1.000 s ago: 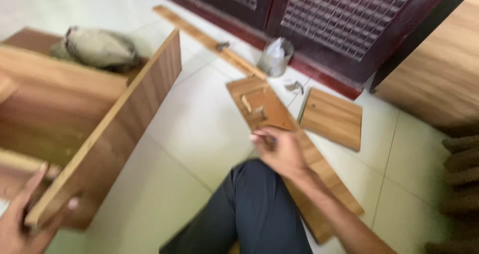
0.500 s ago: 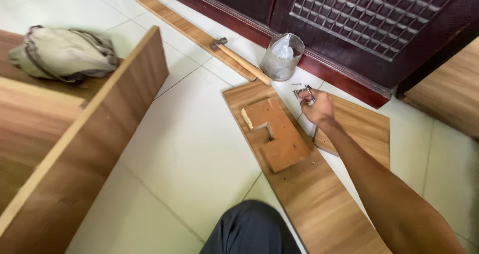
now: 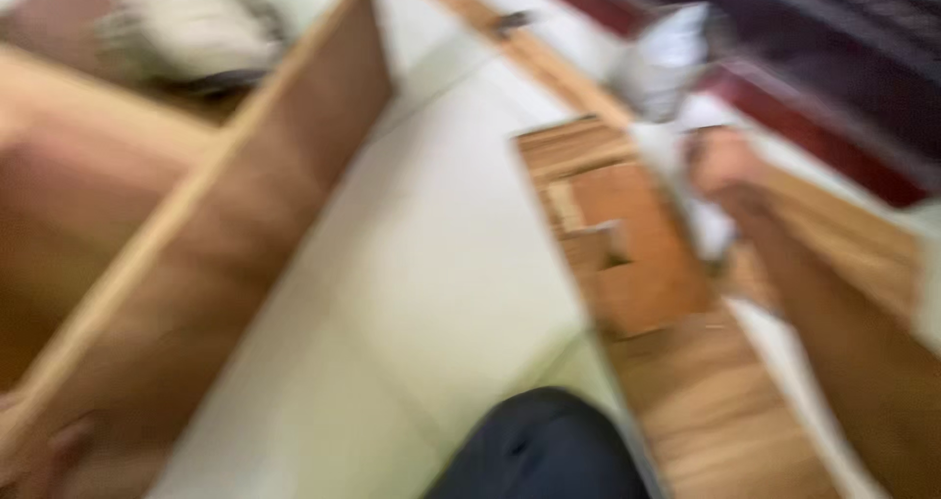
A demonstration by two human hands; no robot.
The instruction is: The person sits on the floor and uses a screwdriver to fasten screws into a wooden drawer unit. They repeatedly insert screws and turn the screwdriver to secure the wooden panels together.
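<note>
The view is heavily blurred. My right hand [image 3: 720, 161] reaches out to the floor between a long wooden plank [image 3: 725, 411] and a second board [image 3: 843, 234]; its fingers look curled, and I cannot make out anything in them. A notched wooden block [image 3: 637, 254] lies on the plank just left of that hand. My left hand [image 3: 49, 450] shows only as fingers at the bottom left corner, on the near end of an upright wooden panel [image 3: 245, 215].
A clear plastic jar [image 3: 667, 53] stands beyond my right hand by a dark door sill [image 3: 814, 117]. A hammer [image 3: 515, 19] lies on a long strip of wood. A cloth bundle [image 3: 186, 33] rests on the wooden frame. My dark-trousered knee [image 3: 539, 450] is low centre.
The view has swung down and left and blurred. My right hand has stayed near the spot by the jar it reached half a second ago. My left hand is back in view at the panel.
</note>
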